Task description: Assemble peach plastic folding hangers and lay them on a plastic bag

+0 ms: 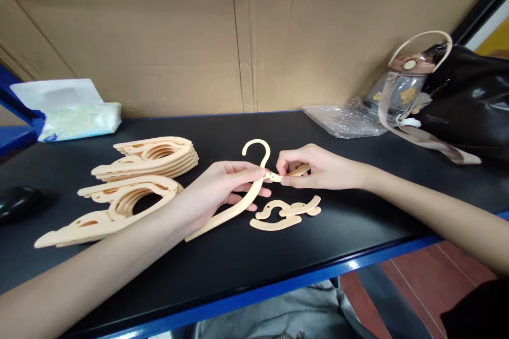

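Observation:
Over the middle of the table, my left hand (226, 185) pinches a cream folding clothes hanger (234, 211) near the base of its hook, which points up. One arm of the hanger slants down to the left. From the right, my right hand (310, 167) is closed on the hanger's other arm, close to the centre joint; part of that arm is hidden by the fingers. Just below the hands lie several loose curved cream hanger pieces (276, 225) on the black tabletop.
Two stacks of cream hangers, a far stack (159, 156) and a near stack (103, 220), lie at left. A tissue pack (79, 122) and black mouse (19, 202) sit further left. Clear plastic bag (342, 121), strapped water bottle (405, 90) and black bag (469, 106) stand at back right.

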Demonstrator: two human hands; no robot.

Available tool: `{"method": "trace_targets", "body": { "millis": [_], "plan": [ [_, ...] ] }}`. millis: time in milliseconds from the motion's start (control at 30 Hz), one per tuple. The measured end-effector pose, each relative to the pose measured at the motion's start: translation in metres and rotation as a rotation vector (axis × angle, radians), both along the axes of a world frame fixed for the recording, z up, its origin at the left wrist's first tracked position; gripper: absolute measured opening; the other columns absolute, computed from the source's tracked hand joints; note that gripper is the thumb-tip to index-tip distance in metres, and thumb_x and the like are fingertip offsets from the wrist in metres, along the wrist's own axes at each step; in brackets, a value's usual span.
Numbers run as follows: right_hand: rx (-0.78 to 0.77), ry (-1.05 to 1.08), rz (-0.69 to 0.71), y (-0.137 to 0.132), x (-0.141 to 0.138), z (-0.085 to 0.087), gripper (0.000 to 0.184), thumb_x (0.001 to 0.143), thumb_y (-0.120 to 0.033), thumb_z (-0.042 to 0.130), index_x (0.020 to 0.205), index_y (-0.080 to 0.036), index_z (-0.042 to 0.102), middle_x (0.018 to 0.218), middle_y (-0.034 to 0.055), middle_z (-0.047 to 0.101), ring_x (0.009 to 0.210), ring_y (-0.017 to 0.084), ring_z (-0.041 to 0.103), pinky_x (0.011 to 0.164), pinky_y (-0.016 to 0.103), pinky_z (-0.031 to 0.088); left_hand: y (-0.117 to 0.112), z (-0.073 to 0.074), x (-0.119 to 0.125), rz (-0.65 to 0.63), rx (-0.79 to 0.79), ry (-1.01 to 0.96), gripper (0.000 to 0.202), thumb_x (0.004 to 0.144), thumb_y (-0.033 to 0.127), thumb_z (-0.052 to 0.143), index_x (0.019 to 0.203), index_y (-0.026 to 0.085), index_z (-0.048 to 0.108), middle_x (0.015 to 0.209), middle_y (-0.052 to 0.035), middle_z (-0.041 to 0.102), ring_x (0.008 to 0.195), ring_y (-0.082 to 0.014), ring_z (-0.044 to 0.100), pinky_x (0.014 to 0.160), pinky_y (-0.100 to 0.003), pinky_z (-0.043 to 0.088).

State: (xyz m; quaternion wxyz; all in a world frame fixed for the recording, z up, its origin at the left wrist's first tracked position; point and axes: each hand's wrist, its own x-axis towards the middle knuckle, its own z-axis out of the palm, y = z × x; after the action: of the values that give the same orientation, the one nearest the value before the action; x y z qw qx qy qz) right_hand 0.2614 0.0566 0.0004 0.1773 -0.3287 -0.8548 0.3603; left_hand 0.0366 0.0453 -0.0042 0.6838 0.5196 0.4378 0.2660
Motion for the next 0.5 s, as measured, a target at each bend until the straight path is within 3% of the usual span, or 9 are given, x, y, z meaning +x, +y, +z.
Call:
{"method": "trace_targets", "body": {
  "millis": [267,500],
  "plan": [
    [-0.084,0.046,0.024,0.0028,0.0035,0.0017,0.020,0.087,-0.033,0.060,0.082,-0.015,0.056,0.072,-0.0008,0.057,0.064,0.009,0.053,0.058,0.022,0.043,0.0044,-0.0013,-0.0039,-0.066,-0.004,0.014,0.021,0.079,0.034,0.072,0.096,0.022,0.074,0.099,-0.0067,0.074,0.089,-0.0203,0.070,0.060,-0.021,0.059],
    [-0.186,0.097,0.011,0.0023,0.0028,0.0032,0.018,0.082,-0.029,0.066,0.079,-0.013,0.060,0.073,-0.0001,0.061,0.065,0.010,0.059,0.063,0.024,0.050,0.0030,-0.0015,-0.0019,-0.088,0.052,0.005,0.017,0.081,0.032,0.072,0.096,0.025,0.075,0.092,-0.0039,0.074,0.084,-0.0174,0.070,0.058,-0.019,0.059]
  ]
}}
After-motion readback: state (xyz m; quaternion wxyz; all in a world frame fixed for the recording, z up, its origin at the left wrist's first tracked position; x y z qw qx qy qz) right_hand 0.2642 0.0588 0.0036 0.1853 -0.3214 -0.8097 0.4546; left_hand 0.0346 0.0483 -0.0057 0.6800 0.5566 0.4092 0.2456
